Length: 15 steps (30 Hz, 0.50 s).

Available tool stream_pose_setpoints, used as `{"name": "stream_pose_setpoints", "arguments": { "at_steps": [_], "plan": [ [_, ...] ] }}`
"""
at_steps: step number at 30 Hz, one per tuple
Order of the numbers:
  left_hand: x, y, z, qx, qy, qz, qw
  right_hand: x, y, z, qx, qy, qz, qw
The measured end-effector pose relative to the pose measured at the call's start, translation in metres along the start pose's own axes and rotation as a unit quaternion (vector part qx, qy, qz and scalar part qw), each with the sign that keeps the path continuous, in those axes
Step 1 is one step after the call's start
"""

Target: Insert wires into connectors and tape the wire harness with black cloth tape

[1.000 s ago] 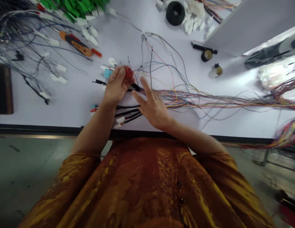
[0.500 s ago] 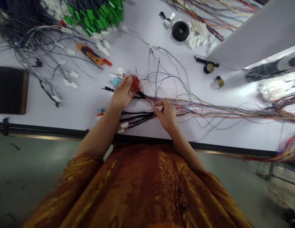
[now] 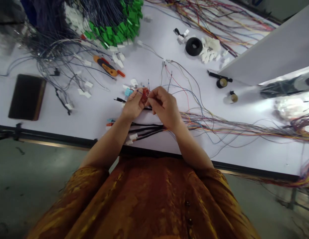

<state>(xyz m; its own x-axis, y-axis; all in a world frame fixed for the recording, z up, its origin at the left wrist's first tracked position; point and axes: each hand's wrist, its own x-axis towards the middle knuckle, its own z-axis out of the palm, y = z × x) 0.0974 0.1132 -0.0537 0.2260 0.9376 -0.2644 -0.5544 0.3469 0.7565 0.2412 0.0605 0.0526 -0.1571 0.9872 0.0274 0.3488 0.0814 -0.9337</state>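
My left hand (image 3: 133, 104) is shut on a small red connector (image 3: 145, 94), with its fingers wrapped around one side. My right hand (image 3: 164, 108) is right beside it, fingers curled and tips at the connector. Whatever those fingertips pinch is hidden. A long harness of thin coloured wires (image 3: 219, 126) runs off to the right below my right hand. Black sheathed cables (image 3: 147, 129) with white plugs lie under my wrists. A small blue connector (image 3: 128, 92) lies just beyond my left hand.
On the white table (image 3: 69, 122) lie a bunch of wires with green connectors (image 3: 112, 30), an orange-and-black handled tool (image 3: 106, 66), a black tape roll (image 3: 193, 46), white connectors (image 3: 210, 49) and a dark pad (image 3: 27, 97). A grey panel (image 3: 269, 49) overhangs the right.
My right hand has moved up and left from the coloured wires to the red connector. My left hand stays on the connector. The whole view has tilted slightly as my head moved.
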Motion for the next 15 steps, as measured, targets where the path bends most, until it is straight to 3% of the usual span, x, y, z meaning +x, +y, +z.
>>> {"name": "stream_pose_setpoints", "arguments": {
  "at_steps": [5, 10, 15],
  "plan": [
    [-0.001, 0.000, 0.002, -0.031, -0.002, -0.013, 0.999, 0.011, 0.016, -0.005, -0.066, 0.047, -0.047, 0.996],
    [-0.003, 0.002, 0.001, -0.025, -0.010, -0.026, 0.999, 0.003, 0.039, 0.003, -0.137, 0.076, -0.025, 0.987],
    [-0.004, 0.004, 0.002, -0.028, -0.001, -0.025, 0.999, -0.001, 0.048, 0.005, -0.136, 0.106, -0.029, 0.985]
  ]
}}
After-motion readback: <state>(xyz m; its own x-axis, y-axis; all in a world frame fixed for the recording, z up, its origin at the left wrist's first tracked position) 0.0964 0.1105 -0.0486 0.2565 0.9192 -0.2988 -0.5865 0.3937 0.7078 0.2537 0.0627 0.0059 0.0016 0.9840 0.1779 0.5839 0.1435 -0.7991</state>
